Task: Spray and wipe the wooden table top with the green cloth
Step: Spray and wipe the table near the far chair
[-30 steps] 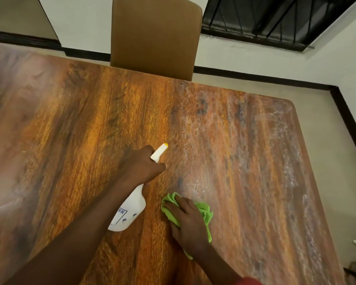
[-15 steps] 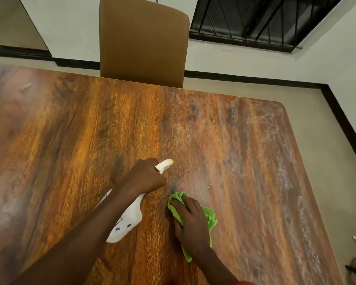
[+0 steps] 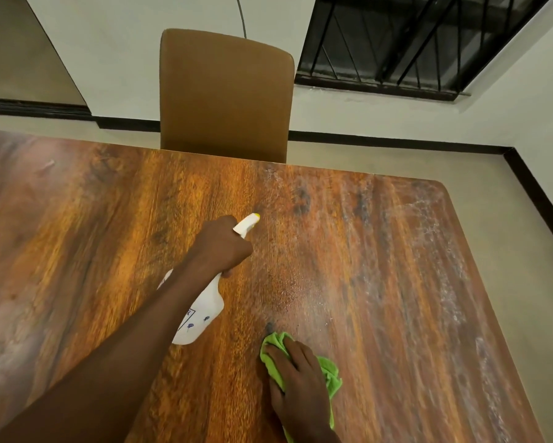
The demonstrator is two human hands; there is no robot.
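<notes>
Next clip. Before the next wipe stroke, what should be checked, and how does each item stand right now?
1. Grip: the left hand holds the spray bottle: ok.
2. Aim: the nozzle points over the table top, not at the cloth: ok.
3. Contact: the right hand lies flat on the green cloth: ok.
4. Wetting: droplets sit on the wood beyond the cloth: ok.
5. Finish: white streaks on the right side wiped off: not ok.
6. Liquid left in the bottle: cannot tell.
</notes>
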